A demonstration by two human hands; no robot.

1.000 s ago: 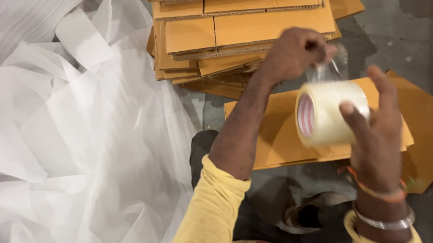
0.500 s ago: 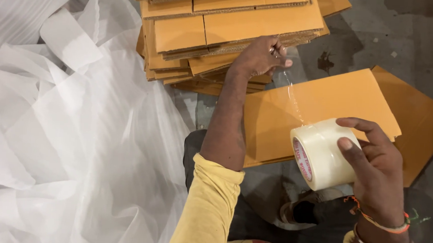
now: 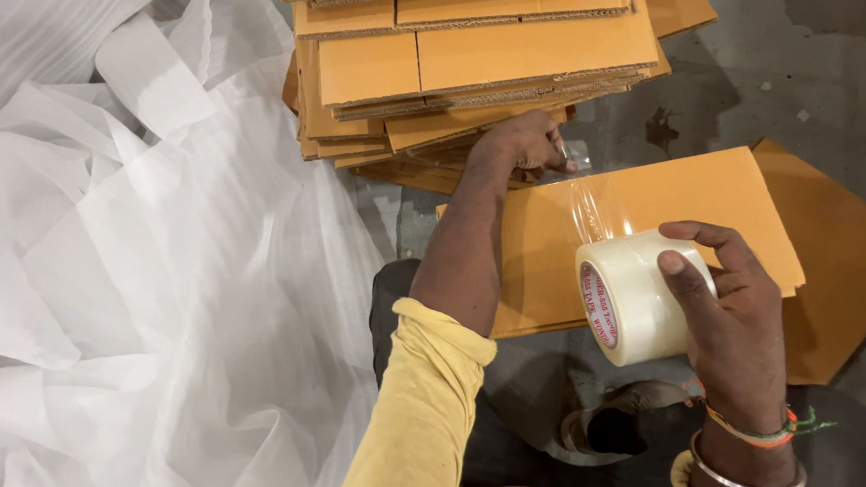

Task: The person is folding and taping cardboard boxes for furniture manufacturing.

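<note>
The left hand (image 3: 521, 144) has drawn the clear tape strip (image 3: 596, 205) farther out, apparently pinching its end; the right hand (image 3: 724, 312) clamps the tape roll (image 3: 635, 298) just above a flattened carton (image 3: 644, 226).

A grey concrete floor (image 3: 824, 67), stained dark in patches, carries everything. A stack of flattened orange cardboard boxes (image 3: 464, 65) lies on it at the far side. Nearer, two more flat orange boxes (image 3: 686, 204) lie side by side, one partly over the other. White foam sheeting (image 3: 130, 285) covers the floor's left side, its edge touching the stack.
</note>
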